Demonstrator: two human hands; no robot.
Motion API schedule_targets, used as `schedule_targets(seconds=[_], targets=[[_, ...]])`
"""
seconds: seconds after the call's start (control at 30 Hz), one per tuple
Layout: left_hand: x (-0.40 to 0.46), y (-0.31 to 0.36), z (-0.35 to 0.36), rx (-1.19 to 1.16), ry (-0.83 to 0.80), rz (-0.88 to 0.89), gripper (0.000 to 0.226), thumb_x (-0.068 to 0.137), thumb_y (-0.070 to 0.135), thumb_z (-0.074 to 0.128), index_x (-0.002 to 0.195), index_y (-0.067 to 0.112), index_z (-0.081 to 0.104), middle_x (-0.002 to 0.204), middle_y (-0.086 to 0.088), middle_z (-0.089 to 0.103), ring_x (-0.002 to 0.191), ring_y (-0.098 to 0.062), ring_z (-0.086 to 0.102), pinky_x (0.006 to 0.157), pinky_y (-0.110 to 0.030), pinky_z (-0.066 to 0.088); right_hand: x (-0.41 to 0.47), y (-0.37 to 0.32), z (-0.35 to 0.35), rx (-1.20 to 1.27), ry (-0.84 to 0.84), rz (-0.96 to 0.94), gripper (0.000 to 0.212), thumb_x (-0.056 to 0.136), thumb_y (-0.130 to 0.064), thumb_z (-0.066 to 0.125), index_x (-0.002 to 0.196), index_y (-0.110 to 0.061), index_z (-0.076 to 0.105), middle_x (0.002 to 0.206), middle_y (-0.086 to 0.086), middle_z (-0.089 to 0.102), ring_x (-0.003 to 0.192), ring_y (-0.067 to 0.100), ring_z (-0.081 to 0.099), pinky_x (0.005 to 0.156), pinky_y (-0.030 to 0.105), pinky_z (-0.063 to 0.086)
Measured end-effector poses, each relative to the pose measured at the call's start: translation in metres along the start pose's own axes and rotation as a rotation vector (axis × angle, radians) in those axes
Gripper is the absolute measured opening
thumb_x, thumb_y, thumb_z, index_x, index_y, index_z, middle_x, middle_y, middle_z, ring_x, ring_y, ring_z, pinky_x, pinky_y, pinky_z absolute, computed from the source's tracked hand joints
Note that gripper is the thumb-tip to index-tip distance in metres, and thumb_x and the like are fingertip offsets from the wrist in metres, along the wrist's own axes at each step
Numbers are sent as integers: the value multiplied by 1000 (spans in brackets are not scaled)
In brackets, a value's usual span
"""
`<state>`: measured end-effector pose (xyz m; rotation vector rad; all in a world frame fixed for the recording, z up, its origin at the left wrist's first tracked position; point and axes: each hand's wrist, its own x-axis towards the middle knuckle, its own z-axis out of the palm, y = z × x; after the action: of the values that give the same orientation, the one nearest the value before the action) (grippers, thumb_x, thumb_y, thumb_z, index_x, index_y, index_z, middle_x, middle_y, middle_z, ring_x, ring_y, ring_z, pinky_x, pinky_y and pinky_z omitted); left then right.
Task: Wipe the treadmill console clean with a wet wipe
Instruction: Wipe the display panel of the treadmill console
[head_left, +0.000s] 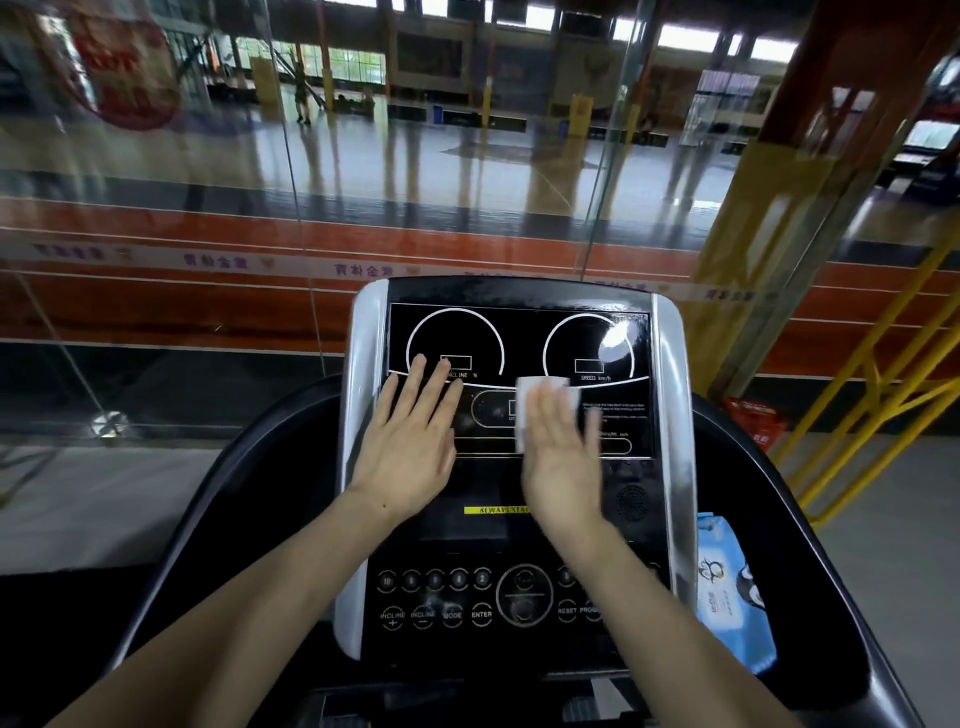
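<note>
The black treadmill console (519, 332) with silver side trims fills the middle of the view. My left hand (410, 441) lies flat with fingers spread on the left part of the display, below the incline dial. My right hand (563, 457) presses a white wet wipe (540, 392) flat against the display's middle, just under the speed dial. The wipe shows above and to the left of my fingers. My right hand is blurred.
A blue pack of wet wipes (727, 587) sits in the right side tray of the console. The button panel (467, 603) lies below my hands. A glass wall (208, 234) stands just beyond the treadmill, with yellow railings (883, 389) at the right.
</note>
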<state>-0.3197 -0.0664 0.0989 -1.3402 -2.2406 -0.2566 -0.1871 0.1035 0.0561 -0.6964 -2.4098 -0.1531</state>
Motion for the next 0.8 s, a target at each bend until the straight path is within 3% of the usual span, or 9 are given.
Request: schedule_targets(seconds=[0.07,0.13,0.3,0.43,0.53,0.6,0.7,0.77,0.8], targets=[[-3,-1,-2,5,9,2,65,101,31,48,161,11,30,172,-11,19,160,-33,5,128,-55,14,2,-17,1,-13,-8,-105,58,107,-23,35,164,-14,24,172,3,20,160,24,14,129,57,0],[-7,-5,-3,13,21,-5,65,101,29,48,161,10,30,171,-12,20,160,-34,6,128,-55,13,-1,-4,1,-33,-53,-90,55,111,-28,27,165,-19,17,173,-1,12,161,21,7,129,57,-1],[-19,-25,-3,37,16,-41,65,102,29,46,161,9,29,172,-14,18,160,-35,1,128,-55,12,-12,43,-5,84,-43,236,59,109,-33,12,167,-21,9,174,-6,1,161,16,-3,129,56,-4],[-24,-36,2,29,17,-48,63,102,27,42,160,7,29,172,-16,15,160,-35,0,129,-53,13,2,-34,8,57,-45,37,71,100,-16,34,166,-16,8,173,2,1,161,23,-3,127,59,-9],[-25,-39,5,21,27,-33,63,101,24,35,160,4,29,172,-18,13,160,-36,0,128,-53,14,8,-50,9,30,-37,-122,59,107,-29,25,163,-20,9,173,-1,14,161,21,8,127,57,-4],[-25,-40,7,7,34,-26,63,101,21,34,161,4,25,172,-18,11,160,-35,-3,129,-53,14,3,-21,5,-21,-52,-102,59,107,-25,29,163,-20,10,173,0,16,161,21,7,127,59,-3],[-28,-42,9,-21,51,-33,62,102,19,33,161,3,21,172,-17,8,160,-34,-6,129,-52,13,-5,17,-1,14,-63,85,59,111,-25,30,166,-22,8,175,-5,0,161,19,-4,128,58,-8],[-29,-43,9,-40,52,-38,63,102,18,32,162,3,20,173,-16,6,160,-33,-7,129,-52,12,2,3,1,63,-32,161,57,111,-27,27,167,-20,14,174,-5,3,162,18,-2,128,56,-8],[-31,-44,8,-47,54,-45,63,102,17,32,162,3,19,173,-16,6,160,-33,-7,129,-52,12,6,-14,5,57,-17,133,61,108,-21,37,166,-18,18,174,-3,8,161,20,3,127,56,-7]])
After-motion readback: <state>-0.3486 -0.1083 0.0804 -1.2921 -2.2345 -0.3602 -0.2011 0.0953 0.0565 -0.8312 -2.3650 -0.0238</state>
